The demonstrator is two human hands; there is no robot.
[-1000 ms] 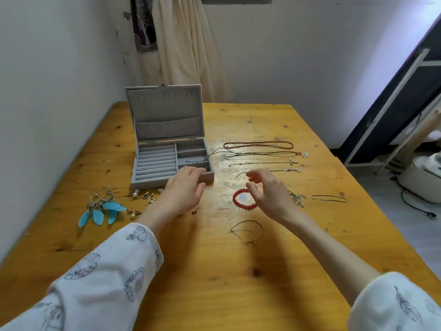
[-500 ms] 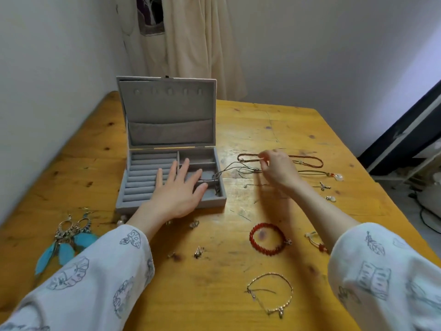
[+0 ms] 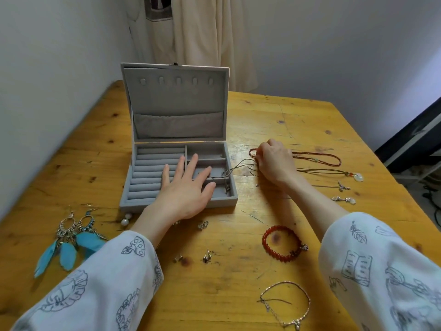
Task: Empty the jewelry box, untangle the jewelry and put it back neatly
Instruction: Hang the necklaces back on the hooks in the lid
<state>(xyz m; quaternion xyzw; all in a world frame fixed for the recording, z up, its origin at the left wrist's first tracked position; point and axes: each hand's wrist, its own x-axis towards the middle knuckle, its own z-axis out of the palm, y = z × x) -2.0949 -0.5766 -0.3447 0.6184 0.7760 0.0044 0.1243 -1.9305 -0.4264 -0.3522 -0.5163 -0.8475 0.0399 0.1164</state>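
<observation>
Left hand [image 3: 185, 192] flat on box [image 3: 176, 204], right hand [image 3: 274, 163] pinching cord necklace [image 3: 319, 170]: light, limp, snag-prone, likely best lifted near the clasp end.

No text, label or number can be read anywhere — sleeve prints are drawings only.

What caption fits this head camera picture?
Left hand rests flat on the open jewelry box; right hand pinches a cord necklace.
</observation>
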